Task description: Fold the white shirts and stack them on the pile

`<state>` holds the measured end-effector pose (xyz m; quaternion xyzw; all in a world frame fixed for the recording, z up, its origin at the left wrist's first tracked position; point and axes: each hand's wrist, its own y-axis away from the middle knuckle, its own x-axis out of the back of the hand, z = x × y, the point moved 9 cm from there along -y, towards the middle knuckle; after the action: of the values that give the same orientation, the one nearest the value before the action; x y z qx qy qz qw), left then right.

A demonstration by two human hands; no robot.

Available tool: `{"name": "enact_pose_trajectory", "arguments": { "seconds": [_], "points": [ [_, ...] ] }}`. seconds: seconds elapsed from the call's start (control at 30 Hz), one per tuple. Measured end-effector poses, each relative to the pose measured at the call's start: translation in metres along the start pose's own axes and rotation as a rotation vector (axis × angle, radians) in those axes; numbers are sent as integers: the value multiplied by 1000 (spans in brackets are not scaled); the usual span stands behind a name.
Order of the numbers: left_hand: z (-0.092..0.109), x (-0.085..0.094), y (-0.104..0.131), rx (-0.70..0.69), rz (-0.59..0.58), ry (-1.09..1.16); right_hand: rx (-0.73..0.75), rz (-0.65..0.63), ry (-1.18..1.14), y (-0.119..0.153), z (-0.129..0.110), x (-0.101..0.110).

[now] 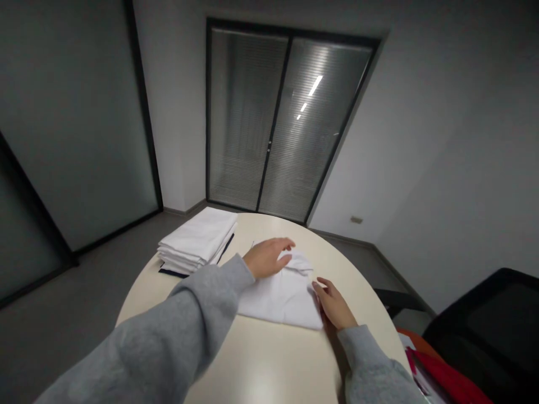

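A white folded garment point(280, 300), with what looks like a collar at its far end, lies flat on the round table. My left hand point(267, 258) is over its far left part, fingers stretched out and thumb apart; whether it touches the cloth I cannot tell. At the garment's right edge is my right hand point(336, 306), its fingers loosely bent and apart, holding nothing that I can see. A stack of folded white garments point(202, 235) rests to the left, with a dark piece of cloth showing beneath it.
The cream round table point(252, 359) has its curved edge near both forearms. At right stands a black mesh chair point(488, 325), with red cloth point(446, 373) and other items in front of it. Glass doors point(273, 123) are in the wall beyond.
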<state>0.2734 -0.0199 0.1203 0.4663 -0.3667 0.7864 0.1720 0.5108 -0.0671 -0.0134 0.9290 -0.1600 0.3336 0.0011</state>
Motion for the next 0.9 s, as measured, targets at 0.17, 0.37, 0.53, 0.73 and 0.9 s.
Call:
{"name": "enact_pose_trajectory", "arguments": {
  "seconds": [0.17,0.37,0.53,0.73,0.9],
  "points": [
    [-10,-78,72,-48,-252,-14,213,43,229,9,-26,-1],
    [-21,-93,86,-19,-189,-147,511,-100,473,12,-80,-30],
    [-17,-93,84,-56,-205,-164,616,-198,635,-17,-98,-48],
    [-18,-97,85,-68,-215,-150,608,-147,743,-93,-131,-57],
    [-20,-98,86,-52,-236,-111,550,165,693,-145,-198,-29]
  ]
}}
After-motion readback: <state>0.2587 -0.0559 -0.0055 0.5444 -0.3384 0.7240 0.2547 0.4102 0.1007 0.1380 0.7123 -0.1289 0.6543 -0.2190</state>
